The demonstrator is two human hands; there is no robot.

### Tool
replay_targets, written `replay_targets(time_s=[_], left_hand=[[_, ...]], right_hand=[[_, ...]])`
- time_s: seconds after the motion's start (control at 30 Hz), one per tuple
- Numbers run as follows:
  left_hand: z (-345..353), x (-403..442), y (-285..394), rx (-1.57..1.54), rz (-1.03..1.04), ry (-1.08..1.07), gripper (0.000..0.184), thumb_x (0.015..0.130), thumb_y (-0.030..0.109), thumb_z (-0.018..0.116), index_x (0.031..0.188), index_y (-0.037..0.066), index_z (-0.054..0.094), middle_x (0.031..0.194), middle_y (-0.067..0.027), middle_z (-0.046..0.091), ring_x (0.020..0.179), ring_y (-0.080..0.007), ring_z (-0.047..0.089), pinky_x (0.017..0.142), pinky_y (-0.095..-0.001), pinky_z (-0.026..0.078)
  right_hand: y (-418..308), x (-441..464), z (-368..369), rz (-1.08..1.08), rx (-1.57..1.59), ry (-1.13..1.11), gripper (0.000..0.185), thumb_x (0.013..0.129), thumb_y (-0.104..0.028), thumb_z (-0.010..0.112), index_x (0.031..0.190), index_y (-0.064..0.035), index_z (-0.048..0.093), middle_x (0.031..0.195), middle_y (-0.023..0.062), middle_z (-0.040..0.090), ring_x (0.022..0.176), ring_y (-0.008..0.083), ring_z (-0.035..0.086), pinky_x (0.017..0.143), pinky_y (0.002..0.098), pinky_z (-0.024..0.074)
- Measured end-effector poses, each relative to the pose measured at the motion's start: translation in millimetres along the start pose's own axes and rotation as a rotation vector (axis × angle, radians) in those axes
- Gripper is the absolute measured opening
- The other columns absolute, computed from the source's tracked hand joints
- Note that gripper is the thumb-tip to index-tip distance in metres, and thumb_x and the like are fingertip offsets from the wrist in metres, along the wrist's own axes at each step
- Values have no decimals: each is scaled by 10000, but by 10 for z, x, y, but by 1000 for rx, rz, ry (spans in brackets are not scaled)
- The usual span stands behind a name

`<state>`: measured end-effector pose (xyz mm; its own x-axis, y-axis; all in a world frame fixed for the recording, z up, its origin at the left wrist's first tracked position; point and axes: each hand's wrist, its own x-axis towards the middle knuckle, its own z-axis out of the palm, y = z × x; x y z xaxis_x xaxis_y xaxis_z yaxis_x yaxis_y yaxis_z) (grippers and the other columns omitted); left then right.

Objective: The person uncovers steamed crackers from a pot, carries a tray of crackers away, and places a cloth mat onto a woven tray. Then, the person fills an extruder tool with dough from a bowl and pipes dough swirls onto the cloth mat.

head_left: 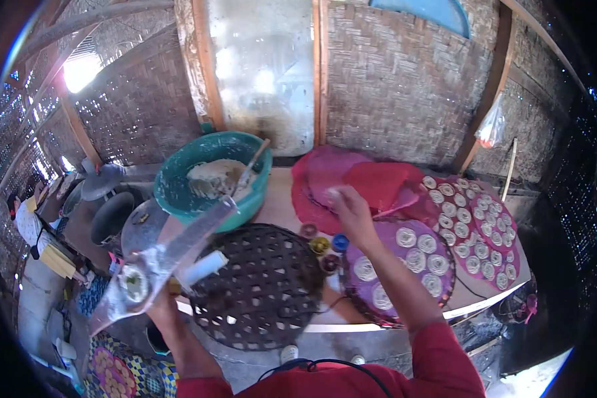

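Note:
On the left, my left hand [164, 302] is closed around a long clear plastic bag [179, 245] with white paste [134, 284] in its lower end. A pale tube-like piece [207, 266] sticks out beside that hand; how it joins the bag I cannot make out. Below them is a dark, round woven tray [259, 285]. My right hand [353, 211] is over a pink-red cloth [371, 179], fingers drawn together at its near edge. Under my right forearm lies a round purple sheet [385, 252] carrying several white coiled dough rounds [416, 260].
A green basin [179, 166] holds pale dough [219, 178] and a stick-handled tool [257, 156]. Small jars [320, 245] stand between the trays. More coils lie on pink sheets [471, 265] at right. Dark pans [113, 217] are at left; a plastic bag [492, 123] hangs on the wall.

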<state>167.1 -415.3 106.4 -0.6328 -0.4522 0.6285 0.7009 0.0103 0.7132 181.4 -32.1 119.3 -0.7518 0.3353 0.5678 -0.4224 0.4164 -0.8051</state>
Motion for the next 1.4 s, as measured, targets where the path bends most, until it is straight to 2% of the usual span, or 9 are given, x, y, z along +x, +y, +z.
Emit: replay_targets(time_s=[0.2, 0.27, 0.4, 0.43, 0.57, 0.77, 0.87, 1.03, 1.4], left_hand=[[-382, 199, -562, 293, -230, -128, 576, 737, 67, 693, 1243, -19, 431, 1257, -124, 474, 1153, -241, 445, 998, -365, 329], [-493, 240, -666, 384, 65, -329, 591, 758, 10, 666, 1283, -20, 395, 1288, -127, 453, 1148, -237, 458, 1007, -362, 322], [-555, 268, -923, 606, 99, -180, 455, 726, 74, 695, 1129, -15, 504, 1133, -133, 540, 1044, -251, 517, 914, -366, 403], [-230, 680, -262, 814, 180, -272, 308, 686, 162, 703, 886, 21, 516, 858, -98, 535, 810, -235, 529, 708, -352, 429], [-359, 767, -631, 952, 67, -164, 256, 723, 198, 645, 823, 43, 468, 791, -85, 477, 745, -219, 494, 646, -328, 398], [-245, 829, -791, 1628, 58, -116, 309, 763, 313, 558, 706, 80, 363, 679, -70, 369, 638, -199, 424, 550, -301, 332], [-214, 910, -666, 640, 170, -126, 308, 674, 227, 681, 753, 54, 438, 702, -64, 423, 660, -207, 454, 583, -334, 358], [-142, 988, -746, 703, 119, 5, 374, 744, 367, 600, 758, 44, 413, 735, -89, 400, 685, -220, 448, 597, -337, 340], [-268, 950, -847, 841, 114, 38, 274, 714, 211, 624, 800, 27, 439, 750, -85, 425, 737, -242, 442, 651, -346, 349]], right_hand=[[651, 1531, 1699, -307, -635, -417, 191, 818, -183, 551, 948, -63, 623, 996, 154, 579, 953, 355, 550, 815, 446, 445], [1121, 1869, 2097, -256, -810, -519, 219, 809, -213, 559, 979, -95, 632, 1051, 143, 582, 1046, 347, 532, 872, 463, 429], [1583, 2170, 2408, -603, -1324, -532, 278, 864, -264, 465, 1095, -227, 616, 1245, 81, 533, 1324, 354, 253, 1049, 618, 110], [1584, 2212, 2430, -551, -1463, -625, 283, 850, -224, 476, 1094, -226, 618, 1164, 76, 572, 1275, 334, 338, 1044, 616, 130], [1237, 2323, 2547, -365, -1667, -1065, 272, 820, -178, 513, 1054, -224, 643, 984, 70, 642, 1068, 279, 557, 996, 555, 295], [61, 2425, 2557, -283, -1573, -999, 294, 811, -152, 520, 1057, -252, 646, 956, 51, 655, 886, 273, 628, 702, 400, 507], [331, 2586, 2574, -357, -1601, -967, 326, 807, -142, 514, 1086, -260, 634, 986, 49, 656, 873, 267, 639, 702, 391, 519], [1021, 2433, 2744, -300, -1699, -883, 216, 784, -163, 530, 903, -123, 705, 926, 101, 676, 845, 266, 661, 705, 471, 545], [1525, 2002, 2833, -210, -1446, -1011, 265, 707, -147, 571, 948, -183, 675, 899, 104, 665, 833, 272, 652, 690, 393, 529]])
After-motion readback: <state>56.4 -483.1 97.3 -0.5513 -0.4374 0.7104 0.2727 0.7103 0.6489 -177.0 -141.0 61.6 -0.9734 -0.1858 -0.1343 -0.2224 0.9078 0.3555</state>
